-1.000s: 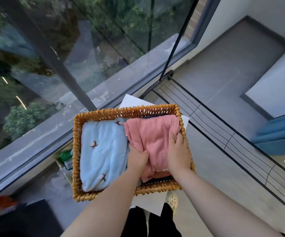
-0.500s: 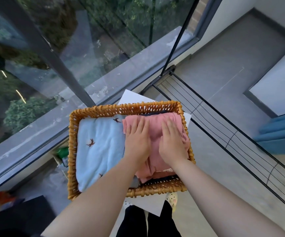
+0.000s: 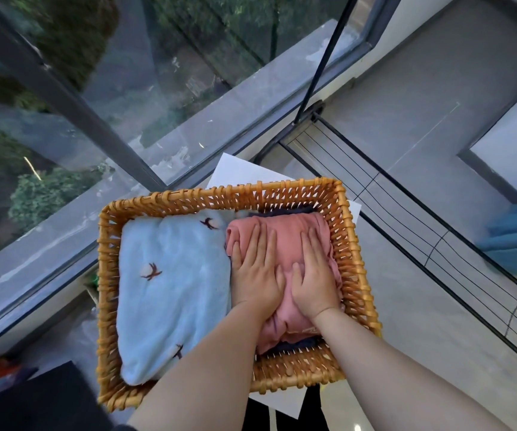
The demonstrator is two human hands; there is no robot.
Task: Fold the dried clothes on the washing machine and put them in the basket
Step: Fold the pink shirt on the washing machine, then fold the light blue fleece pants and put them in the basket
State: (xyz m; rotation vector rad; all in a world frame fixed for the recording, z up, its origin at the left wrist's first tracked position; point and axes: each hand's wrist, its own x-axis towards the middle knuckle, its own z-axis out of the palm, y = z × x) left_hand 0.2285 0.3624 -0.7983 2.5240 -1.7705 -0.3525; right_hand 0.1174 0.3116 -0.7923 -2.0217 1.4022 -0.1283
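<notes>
In the head view we see a rectangular basket [image 3: 219, 194] of woven honey-coloured wicker, standing on a flat white surface [image 3: 238, 172]. Along the basket's left side lies a fluffy light-blue folded cloth [image 3: 173, 290] dotted with small dark stitched motifs. Against its right wall sits a soft, creased pink folded garment [image 3: 294, 231] on top of a dark fabric [image 3: 285, 348]. Our left hand [image 3: 257, 275] and right hand [image 3: 313, 275] lie flat side by side on the pink garment, fingers straight, pressing and gripping nothing.

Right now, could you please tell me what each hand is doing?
Left hand: open, pressing flat on the pink garment, holding nothing.
Right hand: open, pressing flat on it too.
</notes>
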